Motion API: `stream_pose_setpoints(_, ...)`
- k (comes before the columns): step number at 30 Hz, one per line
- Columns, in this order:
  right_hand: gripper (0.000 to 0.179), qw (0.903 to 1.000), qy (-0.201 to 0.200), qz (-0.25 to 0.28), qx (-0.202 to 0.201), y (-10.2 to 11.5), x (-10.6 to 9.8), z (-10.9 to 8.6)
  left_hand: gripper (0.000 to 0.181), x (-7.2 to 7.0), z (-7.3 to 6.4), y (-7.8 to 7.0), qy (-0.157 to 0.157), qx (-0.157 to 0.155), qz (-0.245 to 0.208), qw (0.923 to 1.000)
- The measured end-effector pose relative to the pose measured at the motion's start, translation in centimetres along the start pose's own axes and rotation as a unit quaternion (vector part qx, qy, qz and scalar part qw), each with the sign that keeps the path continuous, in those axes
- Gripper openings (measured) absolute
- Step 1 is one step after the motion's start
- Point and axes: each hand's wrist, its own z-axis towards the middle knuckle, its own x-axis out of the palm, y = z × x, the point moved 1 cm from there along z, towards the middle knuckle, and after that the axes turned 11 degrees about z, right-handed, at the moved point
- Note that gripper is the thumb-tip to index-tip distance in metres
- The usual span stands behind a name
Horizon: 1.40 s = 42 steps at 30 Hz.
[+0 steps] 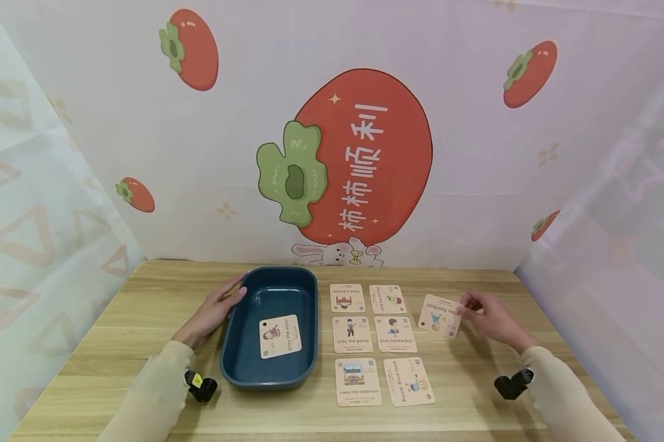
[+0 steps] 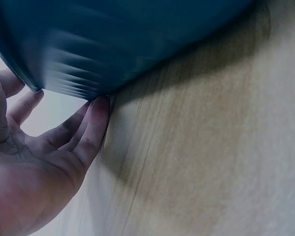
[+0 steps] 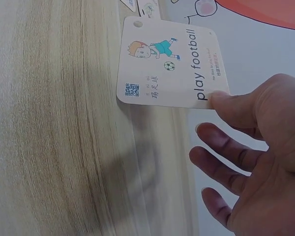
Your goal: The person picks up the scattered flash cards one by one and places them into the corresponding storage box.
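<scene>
My right hand [image 1: 492,316] pinches the "play football" card [image 1: 440,316] by one corner. The right wrist view shows the thumb on that card's printed face, the other fingers spread below. A dark blue plastic tray [image 1: 311,331] stands on the left of the table, and my left hand [image 1: 215,310] holds its left side. The thumb lies at the rim; in the left wrist view, fingers [image 2: 96,123] rest against the tray's lower outside edge. Inside the tray lies a "play the violin" card [image 1: 280,336], turned sideways.
Right of the tray, several cards lie in two columns: "take a break" [image 1: 347,298], one turned sideways [image 1: 387,299], "play the guitar" [image 1: 351,334], "play basketball" [image 1: 395,334], "clean the classroom" [image 1: 357,382] and "play ping-pong" [image 1: 409,381]. A persimmon-printed cloth [image 1: 464,184] hangs behind the wooden table [image 1: 287,414].
</scene>
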Motion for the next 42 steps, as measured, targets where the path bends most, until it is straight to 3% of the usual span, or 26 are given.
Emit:
stream_pose_setpoints(11, 0.011, 0.9995, -0.017, 0.01, -0.024, 1.2, -0.3, -0.3, 0.066, 0.0, 0.0, 0.0, 0.001, -0.003, 0.005, 1.0)
stream_pose_setpoints(21, 0.012, 0.9992, -0.028, 0.027, 0.008, 3.3, -0.7, -0.7, 0.065, 0.0, 0.0, -0.1, -0.001, -0.001, 0.006, 1.0)
stream_pose_setpoints(30, 0.019, 0.9982, -0.045, 0.031, 0.025, 3.9, -1.1, -0.6, 0.065, 0.0, 0.0, -0.1, -0.002, -0.001, 0.01, 0.9999)
stream_pose_setpoints(42, 0.019, 0.9969, -0.071, 0.034, -0.006, 5.3, -1.4, -0.3, 0.065, 0.0, -0.1, -0.2, 0.0, -0.003, 0.007, 1.0)
